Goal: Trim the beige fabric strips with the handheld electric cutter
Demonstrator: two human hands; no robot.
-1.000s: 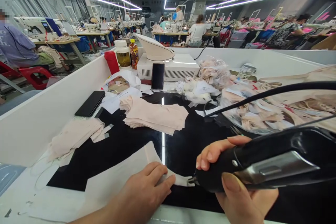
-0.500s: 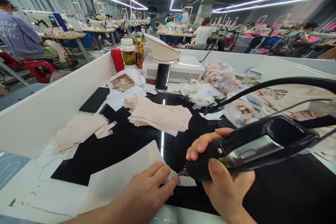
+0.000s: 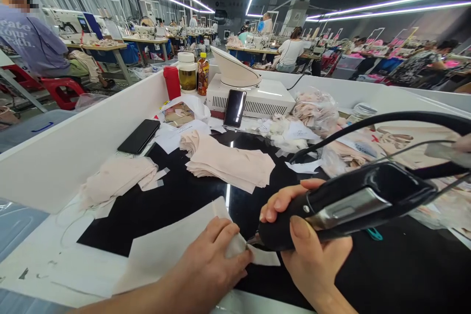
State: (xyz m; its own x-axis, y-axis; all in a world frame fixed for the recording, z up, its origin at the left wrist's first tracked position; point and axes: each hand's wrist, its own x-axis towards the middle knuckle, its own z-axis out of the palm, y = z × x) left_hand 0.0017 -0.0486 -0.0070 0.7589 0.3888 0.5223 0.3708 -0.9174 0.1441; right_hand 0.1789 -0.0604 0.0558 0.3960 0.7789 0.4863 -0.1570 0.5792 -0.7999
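Your left hand [image 3: 217,257] lies over the pale fabric [image 3: 165,250], fingers close together, any pinch hidden; your right hand [image 3: 314,255] grips the black tool [image 3: 353,211], its tip just beside your left fingers.

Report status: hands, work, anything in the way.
Left hand on flat off-white sheet. Right hand gripping elongated black handheld tool, metal tip at sheet beside left hand. Pale-pink fabric stack beyond; no obvious obstruction.

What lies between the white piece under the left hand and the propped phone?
Mainly a stack of pale pink fabric lies between the white piece and phone, on the black tabletop, in the head view.
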